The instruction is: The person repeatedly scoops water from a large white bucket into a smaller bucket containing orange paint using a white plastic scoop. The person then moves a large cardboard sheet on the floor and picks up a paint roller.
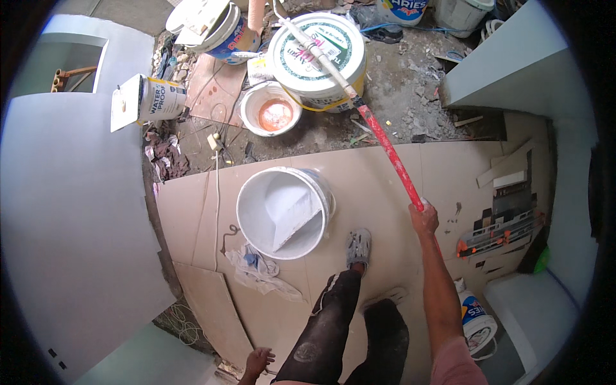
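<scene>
My right hand [423, 217] is closed round the red lower part of a long extension pole [384, 136]. Its white upper part reaches over a large lidded bucket [316, 48], ending in a bent wire at the top edge; what is fixed there does not show fully. My left hand [258, 361] hangs low beside my leg, fingers loosely apart and holding nothing. On the tiles ahead of my feet stands an open white bucket [246, 221] with white paint and a slanted board [297, 221] inside. A crumpled whitish plastic sheet or rag [263, 274] lies against it.
Beyond the tile edge, a small tub [271, 109] and paint pails [228, 35] stand on rubble. A white-topped pail [157, 99] is at the left wall. Tile tools [500, 234] lie at right, above another pail [476, 321]. A cable [217, 205] crosses the tiles.
</scene>
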